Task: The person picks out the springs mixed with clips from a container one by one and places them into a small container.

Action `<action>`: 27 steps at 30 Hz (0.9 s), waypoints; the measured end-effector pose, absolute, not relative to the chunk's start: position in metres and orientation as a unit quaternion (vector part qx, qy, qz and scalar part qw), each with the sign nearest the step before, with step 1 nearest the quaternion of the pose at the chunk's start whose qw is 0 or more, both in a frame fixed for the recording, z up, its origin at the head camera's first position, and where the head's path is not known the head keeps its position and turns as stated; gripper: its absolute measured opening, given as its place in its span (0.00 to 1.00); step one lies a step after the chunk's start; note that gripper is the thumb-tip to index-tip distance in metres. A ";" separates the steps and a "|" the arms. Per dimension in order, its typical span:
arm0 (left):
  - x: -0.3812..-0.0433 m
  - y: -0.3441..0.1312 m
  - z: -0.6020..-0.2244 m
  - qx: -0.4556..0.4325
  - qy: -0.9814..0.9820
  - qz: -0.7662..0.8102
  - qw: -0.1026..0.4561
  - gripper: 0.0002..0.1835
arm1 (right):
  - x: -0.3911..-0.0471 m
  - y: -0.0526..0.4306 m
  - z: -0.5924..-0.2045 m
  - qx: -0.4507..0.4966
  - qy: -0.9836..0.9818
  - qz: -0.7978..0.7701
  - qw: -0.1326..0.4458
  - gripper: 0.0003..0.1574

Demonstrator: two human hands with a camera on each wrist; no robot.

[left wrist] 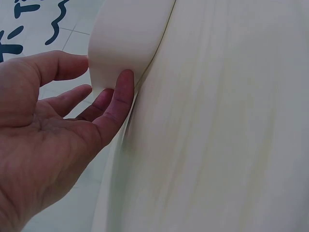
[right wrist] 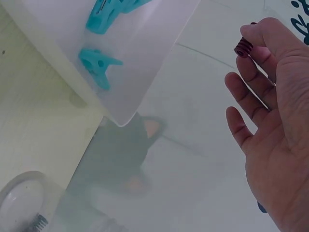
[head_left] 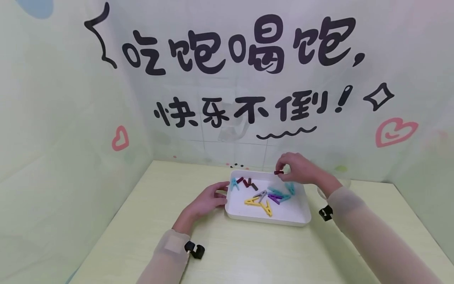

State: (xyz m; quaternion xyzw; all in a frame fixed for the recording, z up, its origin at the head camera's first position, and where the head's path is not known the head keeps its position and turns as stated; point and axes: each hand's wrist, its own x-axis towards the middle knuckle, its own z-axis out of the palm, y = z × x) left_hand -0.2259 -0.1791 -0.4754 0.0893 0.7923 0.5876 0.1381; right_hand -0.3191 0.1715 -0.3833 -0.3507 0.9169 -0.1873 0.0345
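My right hand (head_left: 299,167) pinches a small dark red ribbed cylinder (right wrist: 244,47) between thumb and fingertips, above the far right edge of the white tray (head_left: 248,216). Against the tray's left wall rest the lightly bent fingers of my left hand (head_left: 207,201). Inside, at the far left, lie several more dark cylinders (head_left: 246,183) beside a light blue clothespin (head_left: 234,184). Yellow clothespins (head_left: 267,208), a grey one (head_left: 261,195) and a purple one (head_left: 274,198) are in the middle. Teal clothespins (head_left: 290,188) lie toward the right.
A clear round container (right wrist: 21,200) stands right of the tray, partly hidden by my right arm in the head view; a grey ribbed piece (right wrist: 37,223) shows there. The pale wooden table (head_left: 234,252) meets a printed curtain (head_left: 213,154) behind the tray.
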 end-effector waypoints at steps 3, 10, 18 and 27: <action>-0.226 -0.180 -0.476 0.088 0.793 0.587 0.136 0.34 | -0.317 0.181 -0.380 -0.348 0.917 -0.193 0.030 0.07; -0.225 -0.179 -0.475 0.088 0.793 0.588 0.136 0.34 | -0.311 0.204 -0.376 -0.352 0.915 -0.196 0.005 0.07; -0.226 -0.177 -0.477 0.088 0.789 0.593 0.137 0.34 | -0.299 0.235 -0.373 -0.334 0.922 -0.196 -0.017 0.08; -0.226 -0.177 -0.476 0.086 0.788 0.594 0.137 0.34 | -0.293 0.272 -0.374 -0.321 0.928 -0.182 -0.045 0.08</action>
